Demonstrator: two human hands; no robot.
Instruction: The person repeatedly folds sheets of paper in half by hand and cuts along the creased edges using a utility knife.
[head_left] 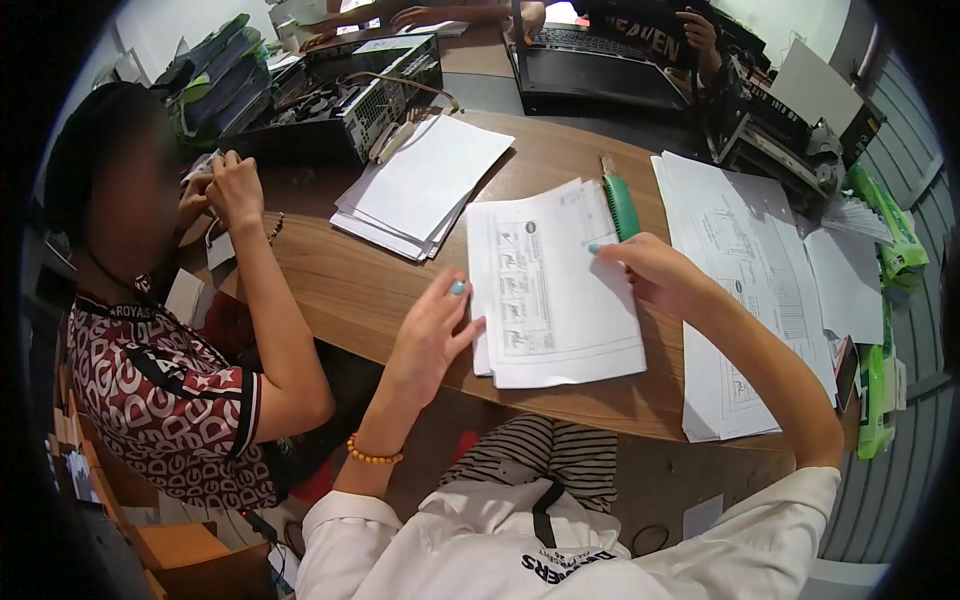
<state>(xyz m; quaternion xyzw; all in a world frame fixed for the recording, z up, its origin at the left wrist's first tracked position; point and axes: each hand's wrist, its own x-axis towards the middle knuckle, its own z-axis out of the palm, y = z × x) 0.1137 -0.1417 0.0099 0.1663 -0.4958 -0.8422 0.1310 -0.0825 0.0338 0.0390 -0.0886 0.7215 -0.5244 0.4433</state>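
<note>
A stack of printed sheets (pixel 560 290) lies on the wooden table (pixel 350 315) in front of me. My left hand (pixel 430 330) is at the stack's left edge, fingers apart and nothing held. At the stack's right side, my right hand (pixel 655 270) has its thumb on the top sheet; its other fingers are partly hidden at the paper's edge. Just above that hand is a green tool (pixel 620 207) with a metal tip. More printed sheets (pixel 745 290) lie to the right, partly under my right forearm. Blank-looking papers (pixel 425 185) lie to the upper left.
A person (pixel 160 370) sits at the left, hands near the table's edge. An open computer case (pixel 370 110) stands at the upper left, a black laptop (pixel 600 80) at the back. Green packages (pixel 885 230) lie at the right edge. Another person's hands (pixel 420 15) show at the back.
</note>
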